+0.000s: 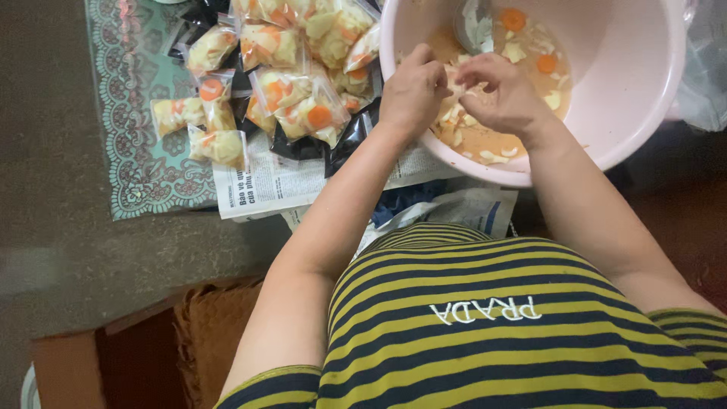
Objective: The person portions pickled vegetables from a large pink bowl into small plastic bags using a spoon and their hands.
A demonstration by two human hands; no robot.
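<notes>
Nearest to me I see the striped shirt and both forearms going forward to the pink basin, which stands just past the folded newspaper on the counter. My left hand and my right hand meet over the near rim of the basin, fingers curled narrow and touching, and they seem to pinch something small and pale between them; I cannot tell if it is a clear bag or only vegetable pieces. The pickled vegetable pieces, white slices and orange carrot rounds, lie in the cloudy orange liquid at the bottom of the basin. To do this step well, I think I should keep the hands low over the basin so drips fall back inside, and let the liquid drain before lifting. Farther left, the filled small bags lie in a heap on the newspaper and the green patterned cloth.
</notes>
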